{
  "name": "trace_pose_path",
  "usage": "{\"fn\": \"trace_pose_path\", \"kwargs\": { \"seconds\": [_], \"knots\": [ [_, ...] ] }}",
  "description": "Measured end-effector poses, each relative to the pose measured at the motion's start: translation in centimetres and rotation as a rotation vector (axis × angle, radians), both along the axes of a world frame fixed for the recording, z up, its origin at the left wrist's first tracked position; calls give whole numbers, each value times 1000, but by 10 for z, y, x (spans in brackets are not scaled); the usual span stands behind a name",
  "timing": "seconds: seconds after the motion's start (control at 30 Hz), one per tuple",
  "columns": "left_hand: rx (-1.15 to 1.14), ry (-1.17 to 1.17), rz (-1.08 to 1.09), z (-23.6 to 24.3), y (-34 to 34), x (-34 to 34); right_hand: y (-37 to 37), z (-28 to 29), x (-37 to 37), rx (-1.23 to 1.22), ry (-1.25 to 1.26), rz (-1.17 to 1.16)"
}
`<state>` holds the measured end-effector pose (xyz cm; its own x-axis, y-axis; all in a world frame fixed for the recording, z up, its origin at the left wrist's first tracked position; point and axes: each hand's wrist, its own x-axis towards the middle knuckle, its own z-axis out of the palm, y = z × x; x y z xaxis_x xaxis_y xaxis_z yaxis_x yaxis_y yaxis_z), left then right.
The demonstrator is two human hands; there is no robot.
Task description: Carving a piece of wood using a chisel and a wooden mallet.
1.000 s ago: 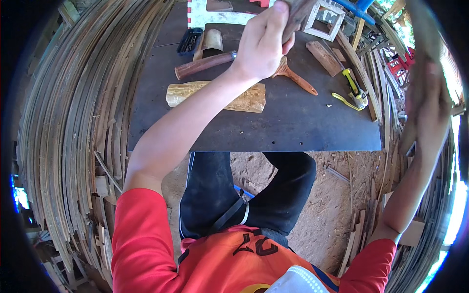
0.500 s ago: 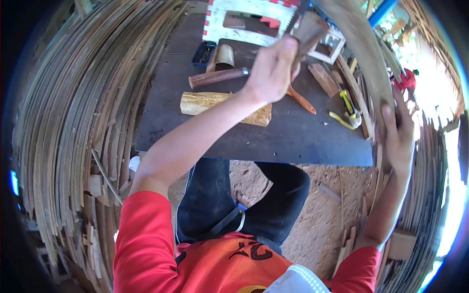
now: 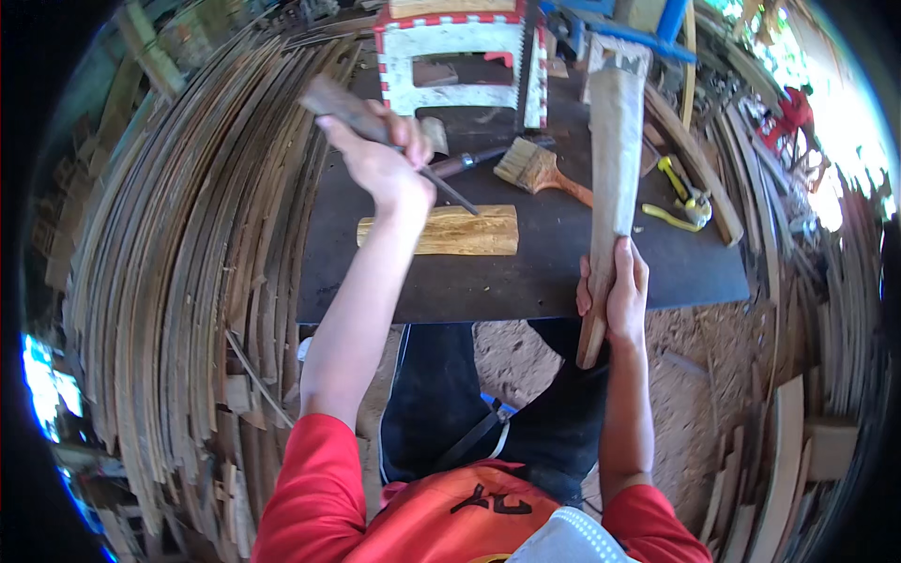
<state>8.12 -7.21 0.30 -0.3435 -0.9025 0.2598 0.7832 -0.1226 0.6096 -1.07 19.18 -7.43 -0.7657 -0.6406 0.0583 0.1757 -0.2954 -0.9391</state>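
My left hand (image 3: 383, 169) is closed around the wooden handle of a chisel (image 3: 340, 101). Its thin metal blade points down and right, and the tip appears over a yellowish split wood block (image 3: 469, 232) lying on the dark table (image 3: 422, 293); whether they touch, I cannot tell. My right hand (image 3: 624, 293) grips the narrow end of a long wooden mallet (image 3: 616, 150), which stands up to the right of the block with its thicker end away from me. Between the hands lies a wide paint brush (image 3: 537, 169), its handle end partly hidden behind the mallet.
Yellow-handled pincers (image 3: 693, 208) and a wooden strip (image 3: 699, 174) lie on the table's right side. A wood-handled tool (image 3: 454, 166) lies behind the block. A white and red stool (image 3: 450, 94) stands at the back. Long wooden strips (image 3: 178, 272) are stacked on the left.
My left hand has moved left with the chisel, its blade now pointing down toward the block. My right hand has brought the mallet inward from the far right and lower.
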Motion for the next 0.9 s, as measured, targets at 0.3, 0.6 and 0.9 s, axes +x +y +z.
{"fn": "trace_pose_path", "kwargs": {
  "seconds": [0.3,0.6,0.9],
  "knots": [
    [-294,-104,-118,6,13,-5,7,3,-6,87,40,134],
    [-400,-127,-179,6,18,-9,5,3,2,129,73,185],
    [-484,-158,-172,4,18,-21,2,2,5,160,99,150]
  ]
}}
